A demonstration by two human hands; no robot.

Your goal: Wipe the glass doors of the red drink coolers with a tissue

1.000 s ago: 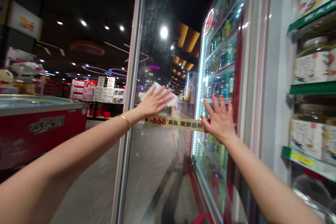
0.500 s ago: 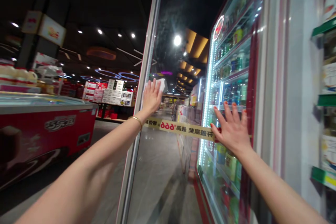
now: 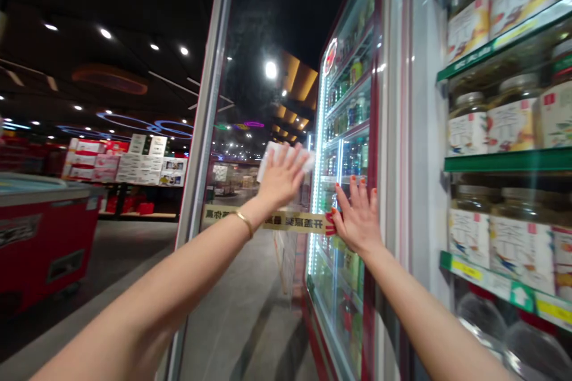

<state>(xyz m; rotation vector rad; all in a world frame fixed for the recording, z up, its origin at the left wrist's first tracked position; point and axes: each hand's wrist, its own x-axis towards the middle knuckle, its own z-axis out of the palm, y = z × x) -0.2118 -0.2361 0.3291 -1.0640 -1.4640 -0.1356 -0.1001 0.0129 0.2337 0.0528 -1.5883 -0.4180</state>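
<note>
An open glass fridge door (image 3: 250, 286) stands in front of me, with a yellow printed strip (image 3: 295, 222) stuck across it. My left hand (image 3: 282, 177), a gold bangle on its wrist, presses a white cloth (image 3: 273, 155) flat against the glass above the strip, fingers spread over it. My right hand (image 3: 357, 217) lies flat and open on the same glass near the door's right edge, at the red end of the strip. Both arms are stretched out.
Fridge shelves (image 3: 507, 162) at right hold jars with white labels. A lit cooler with bottles (image 3: 348, 125) shows through the glass. A red chest freezer (image 3: 44, 238) stands at left, stacked cartons (image 3: 129, 161) behind it across the grey floor.
My left hand with the cloth swept from the door's left frame rightward across the glass. The right hand stayed flat on the glass. The view swung round.
</note>
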